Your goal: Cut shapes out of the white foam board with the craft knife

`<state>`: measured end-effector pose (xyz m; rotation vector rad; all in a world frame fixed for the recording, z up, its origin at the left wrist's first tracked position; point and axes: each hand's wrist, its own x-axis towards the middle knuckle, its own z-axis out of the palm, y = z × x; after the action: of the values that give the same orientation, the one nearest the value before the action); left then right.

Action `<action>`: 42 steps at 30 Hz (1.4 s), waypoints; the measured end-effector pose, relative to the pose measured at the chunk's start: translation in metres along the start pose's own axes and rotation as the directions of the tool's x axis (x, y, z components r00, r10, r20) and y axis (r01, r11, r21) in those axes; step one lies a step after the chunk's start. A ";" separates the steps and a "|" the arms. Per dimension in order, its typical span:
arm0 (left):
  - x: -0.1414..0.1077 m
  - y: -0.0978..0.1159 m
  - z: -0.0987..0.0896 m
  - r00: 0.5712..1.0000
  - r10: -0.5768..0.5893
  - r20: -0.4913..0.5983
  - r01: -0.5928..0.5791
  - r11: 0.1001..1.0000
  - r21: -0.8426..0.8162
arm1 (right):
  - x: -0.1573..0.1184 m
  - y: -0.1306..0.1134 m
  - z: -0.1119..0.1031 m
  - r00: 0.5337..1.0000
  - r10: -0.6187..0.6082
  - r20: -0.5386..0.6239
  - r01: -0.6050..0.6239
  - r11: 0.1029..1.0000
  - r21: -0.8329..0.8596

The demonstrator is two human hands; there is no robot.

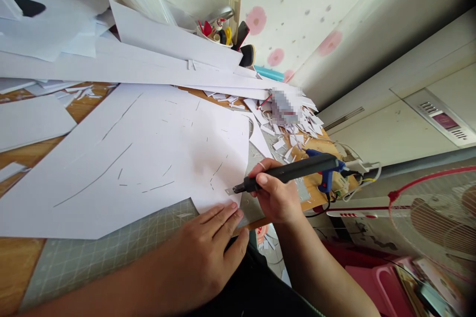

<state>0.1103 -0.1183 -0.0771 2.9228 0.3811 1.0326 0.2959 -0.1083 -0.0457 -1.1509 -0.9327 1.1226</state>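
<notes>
A large white sheet of board (156, 133) with short cuts and dark lines across it lies on a grey gridded cutting mat (111, 252). My left hand (211, 247) is flat on its near edge, fingers stretched out and holding nothing. Just right of those fingertips, my right hand (278, 195) is closed around the thick black handle of a craft knife (308, 167). The knife's small blade points left, over the sheet's lower right corner; whether it touches the board I cannot tell.
White board offcuts (282, 143) are scattered at the right. A blue glue gun (326, 178) stands among cables at the table's right edge. Behind lie long white boards (148, 67) and a container of tools (215, 34). A fan (439, 213) is at far right.
</notes>
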 end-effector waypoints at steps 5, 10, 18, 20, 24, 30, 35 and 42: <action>0.002 0.000 0.001 1.000 -0.014 -0.006 0.014 1.000 -0.021 | 0.005 0.010 0.003 0.999 -0.027 -0.031 0.022 0.990 -0.139; -0.001 0.000 0.003 1.000 -0.024 -0.014 0.023 0.999 -0.032 | 0.003 0.025 0.007 0.985 -0.062 -0.163 0.033 0.985 -0.170; -0.002 0.000 0.002 1.000 -0.020 0.018 0.020 0.999 -0.032 | -0.010 0.034 0.018 0.923 -0.149 -0.355 0.090 0.980 -0.176; -0.002 -0.001 0.003 1.000 -0.018 0.015 0.018 0.999 -0.026 | -0.013 0.035 0.019 0.920 -0.156 -0.359 0.088 0.976 -0.200; -0.001 -0.001 0.003 1.000 -0.021 0.013 0.021 1.000 -0.016 | -0.020 0.036 0.015 0.923 -0.207 -0.324 0.120 0.956 -0.268; 0.003 -0.003 -0.015 0.999 -0.037 -0.013 0.035 0.991 -0.128 | -0.029 0.033 0.014 0.933 -0.308 -0.189 0.185 0.857 -0.482; 0.005 -0.005 -0.018 0.997 -0.073 -0.013 0.070 0.985 -0.158 | -0.033 0.030 0.017 0.878 -0.471 -0.085 0.306 0.690 -0.655; 0.001 -0.003 -0.009 0.999 -0.052 -0.010 0.051 0.995 -0.087 | -0.035 0.032 0.020 0.846 -0.534 -0.006 0.321 0.517 -0.793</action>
<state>0.1046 -0.1152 -0.0694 2.8159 0.3989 1.0337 0.2631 -0.1373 -0.0739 -1.5699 -1.4660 0.0880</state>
